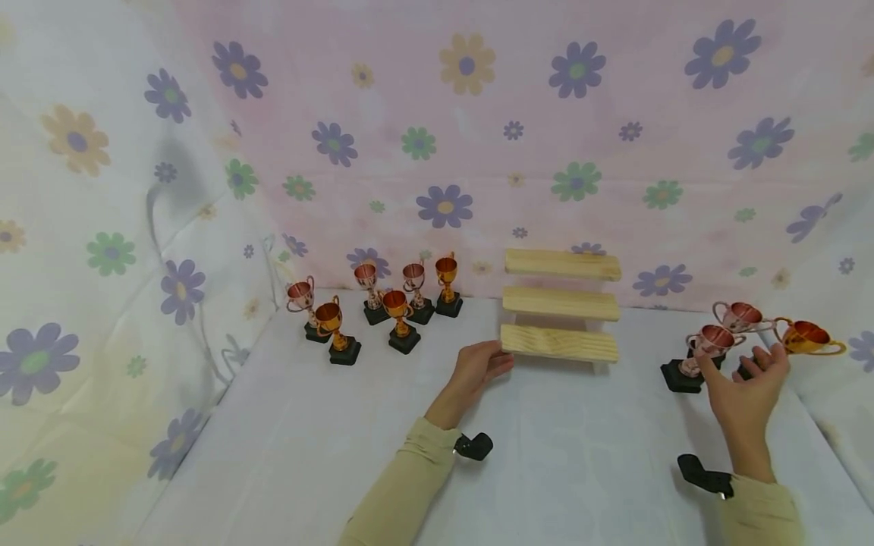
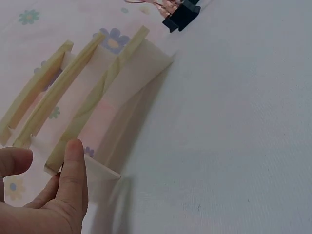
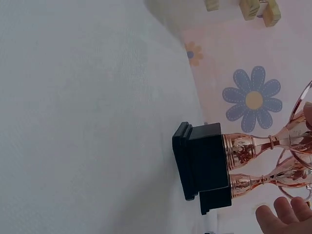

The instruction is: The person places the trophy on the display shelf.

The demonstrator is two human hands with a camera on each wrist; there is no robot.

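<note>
Left hand [image 1: 474, 371] and right hand [image 1: 747, 393] had fingers parted, gripping nothing; the nearer glossy rose-gold, black-based trophy [image 1: 705, 346] at three o'clock seemed light, slippery, best stem-held.

Nine small trophy cups [image 1: 397, 305] can be counted: six at the left of the centre, three at the right side. Of them, five are coloured copper-pink and four gold. One three-step stand [image 1: 561, 303] with three wooden planks [image 1: 560, 343] is seen right of centre. One left hand [image 1: 474, 371] and one right hand [image 1: 747, 390] are shown.
</note>
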